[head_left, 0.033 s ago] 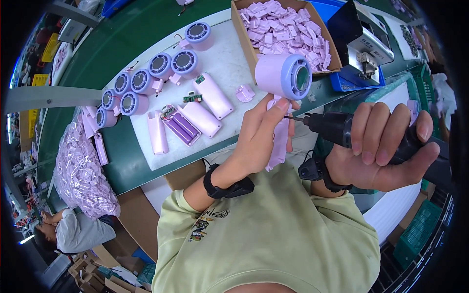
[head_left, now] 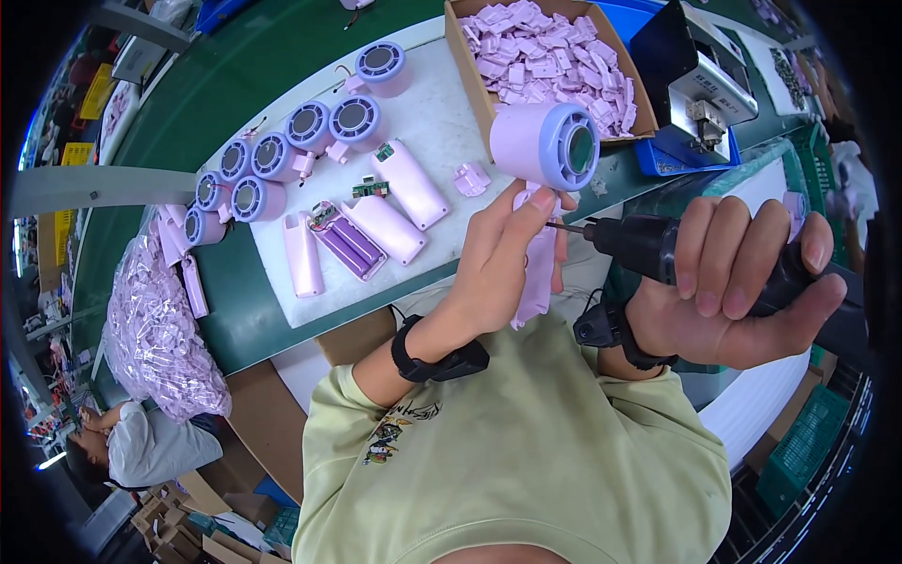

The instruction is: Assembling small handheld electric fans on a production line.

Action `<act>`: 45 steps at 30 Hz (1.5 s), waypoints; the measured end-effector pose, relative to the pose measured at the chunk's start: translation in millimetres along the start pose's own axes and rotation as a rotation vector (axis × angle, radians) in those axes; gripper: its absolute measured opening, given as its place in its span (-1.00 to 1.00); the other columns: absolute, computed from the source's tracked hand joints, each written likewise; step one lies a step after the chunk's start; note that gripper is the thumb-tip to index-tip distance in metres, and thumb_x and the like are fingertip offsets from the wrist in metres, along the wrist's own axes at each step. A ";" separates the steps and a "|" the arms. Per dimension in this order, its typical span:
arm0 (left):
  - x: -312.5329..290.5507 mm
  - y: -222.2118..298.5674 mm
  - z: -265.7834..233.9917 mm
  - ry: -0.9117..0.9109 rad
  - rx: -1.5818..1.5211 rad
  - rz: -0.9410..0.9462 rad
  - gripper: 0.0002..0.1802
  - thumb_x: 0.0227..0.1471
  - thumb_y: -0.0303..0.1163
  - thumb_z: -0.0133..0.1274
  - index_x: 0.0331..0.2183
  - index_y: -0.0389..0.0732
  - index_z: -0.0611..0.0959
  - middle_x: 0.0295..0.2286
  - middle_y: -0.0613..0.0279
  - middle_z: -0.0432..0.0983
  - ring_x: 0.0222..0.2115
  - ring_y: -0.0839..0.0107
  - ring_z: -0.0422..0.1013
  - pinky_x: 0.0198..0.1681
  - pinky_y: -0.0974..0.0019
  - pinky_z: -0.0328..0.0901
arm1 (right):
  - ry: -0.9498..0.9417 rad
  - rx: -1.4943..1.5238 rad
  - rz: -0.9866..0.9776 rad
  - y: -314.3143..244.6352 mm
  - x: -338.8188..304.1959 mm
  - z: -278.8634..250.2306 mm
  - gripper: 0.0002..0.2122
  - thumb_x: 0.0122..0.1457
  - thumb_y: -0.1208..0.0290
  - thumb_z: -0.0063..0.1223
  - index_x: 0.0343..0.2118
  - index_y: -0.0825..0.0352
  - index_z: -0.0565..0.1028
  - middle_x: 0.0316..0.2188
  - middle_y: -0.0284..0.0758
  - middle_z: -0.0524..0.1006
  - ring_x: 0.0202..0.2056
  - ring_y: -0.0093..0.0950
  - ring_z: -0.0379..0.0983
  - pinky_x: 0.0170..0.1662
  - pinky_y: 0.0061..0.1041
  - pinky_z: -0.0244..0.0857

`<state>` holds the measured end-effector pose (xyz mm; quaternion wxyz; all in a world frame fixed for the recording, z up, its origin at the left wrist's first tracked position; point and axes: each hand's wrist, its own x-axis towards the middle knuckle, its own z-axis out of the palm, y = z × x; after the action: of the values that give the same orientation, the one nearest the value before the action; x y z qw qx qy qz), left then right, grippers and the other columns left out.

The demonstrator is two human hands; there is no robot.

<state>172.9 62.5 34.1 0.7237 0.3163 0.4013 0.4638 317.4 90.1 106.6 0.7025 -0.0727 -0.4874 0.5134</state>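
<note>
My left hand (head_left: 503, 254) is closed round the handle of a pink handheld fan (head_left: 522, 141), its drum-shaped head with a lavender rim raised above my fingers. My right hand (head_left: 738, 282) grips a black electric screwdriver (head_left: 634, 246), held nearly level. Its thin bit points left and meets the fan's handle just below the head, by my left thumb; the exact contact and any screw are too small to make out. On the white mat (head_left: 423, 103) lie pink handle shells (head_left: 409, 185), an open handle with purple battery cells (head_left: 352, 246), and a small pink part (head_left: 471, 179).
Several round fan heads (head_left: 307, 127) with wires stand on the mat's far left. Behind my left hand is a cardboard box (head_left: 474, 70) of small pink parts. A black machine (head_left: 695, 85) stands right of it. A clear bag (head_left: 160, 329) of pink parts hangs at the left table edge; a person (head_left: 160, 446) is beyond.
</note>
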 end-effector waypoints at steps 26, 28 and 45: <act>28.3 105.2 -109.5 0.274 0.382 0.139 -0.51 0.23 -0.06 -0.16 -0.16 -0.35 0.51 -0.48 0.12 0.56 -0.62 0.46 0.44 -0.52 0.43 0.33 | 0.307 -0.115 -0.107 -4.0 20.9 -23.2 -0.82 0.31 0.30 -0.13 -0.25 0.32 0.37 -0.69 -0.49 0.21 -0.69 -0.69 0.09 -0.57 -0.64 0.04; 45.6 138.3 -149.7 0.463 0.502 0.211 -0.51 0.19 -0.06 -0.12 -0.19 -0.36 0.51 -0.48 0.09 0.57 -0.62 0.44 0.45 -0.55 0.42 0.33 | 0.379 -0.225 -0.043 1.7 19.1 -41.0 -0.85 0.29 0.35 -0.11 -0.24 0.34 0.37 -0.68 -0.49 0.21 -0.67 -0.69 0.10 -0.55 -0.64 0.05; -19.3 190.0 -190.8 0.520 0.737 0.516 -0.51 0.19 -0.15 0.00 -0.06 -0.42 0.50 -0.25 0.02 0.54 -0.28 0.42 0.47 -0.17 0.41 0.34 | 0.440 -1.122 -0.105 19.0 0.0 -87.0 -0.70 0.21 0.52 0.06 -0.02 0.44 0.33 -0.14 -0.21 0.44 -0.11 -0.41 0.38 0.05 -0.38 0.24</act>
<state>-78.0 131.2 106.2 0.3029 0.5133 0.6135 0.5181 371.2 133.5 50.4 0.6657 -0.5124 -0.5300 0.1154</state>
